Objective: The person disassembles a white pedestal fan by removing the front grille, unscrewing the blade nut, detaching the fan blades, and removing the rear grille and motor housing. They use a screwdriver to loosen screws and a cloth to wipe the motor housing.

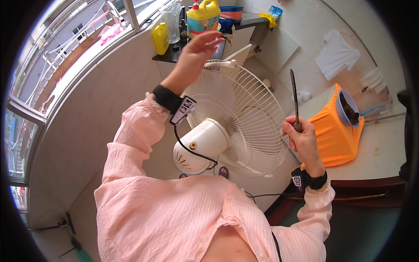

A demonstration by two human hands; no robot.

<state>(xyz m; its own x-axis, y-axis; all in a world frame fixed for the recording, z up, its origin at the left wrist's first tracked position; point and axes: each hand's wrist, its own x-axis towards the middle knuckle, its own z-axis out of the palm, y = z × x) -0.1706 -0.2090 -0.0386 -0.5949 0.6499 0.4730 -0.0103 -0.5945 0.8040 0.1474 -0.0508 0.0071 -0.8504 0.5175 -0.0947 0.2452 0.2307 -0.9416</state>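
Observation:
A large white electric fan stands before me, its motor housing (204,144) towards me and its wire guard (258,131) facing away. A black cord runs over the housing. My left hand (201,49) is raised over the top rim of the guard, with the fingers stretched out and nothing seen in them. Below it, a pale clip (232,64) sits on the rim. My right hand (302,134), beside the guard's right edge, is closed around a screwdriver (294,95). Its long dark shaft points upward, and most of the handle is hidden in the palm.
A dark counter (170,54) holds a yellow jug (203,19), a smaller yellow bottle (161,38) and a glass vase (172,21). At right, an orange cloth (337,137) lies under a bluish bowl (340,108). Windows (81,42) line the left; dark wooden furniture (366,186) stands lower right.

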